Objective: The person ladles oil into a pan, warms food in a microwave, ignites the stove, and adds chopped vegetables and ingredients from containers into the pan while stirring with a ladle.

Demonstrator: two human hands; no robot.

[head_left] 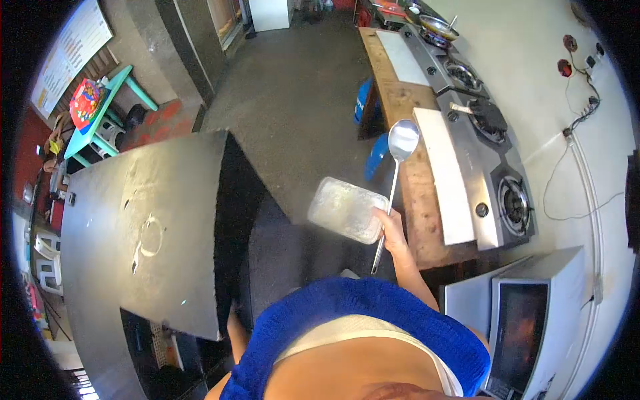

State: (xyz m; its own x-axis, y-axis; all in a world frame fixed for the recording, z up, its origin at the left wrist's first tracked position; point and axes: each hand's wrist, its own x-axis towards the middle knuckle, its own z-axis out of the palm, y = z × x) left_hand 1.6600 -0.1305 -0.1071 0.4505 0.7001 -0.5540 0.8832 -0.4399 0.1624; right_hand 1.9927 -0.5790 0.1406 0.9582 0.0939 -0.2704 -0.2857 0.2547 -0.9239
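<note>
My right hand (393, 230) is closed around the edge of a rectangular translucent plastic container (343, 208) with a whitish look. The same hand also grips a long-handled metal ladle (403, 141), its round bowl pointing away from me. I hold both over the floor, beside the wooden counter. Of my left side only part of the arm (237, 333) shows, hanging down by the metal table. The left hand itself is hidden, so its fingers cannot be seen.
At left stands a metal-topped table (180, 193) with a sharp corner. Along the right runs a wooden counter (423, 220) with gas stoves (483, 210) and white boards (443, 173). Near me on the right is a microwave oven (523, 333). Grey floor (287, 87) stretches ahead.
</note>
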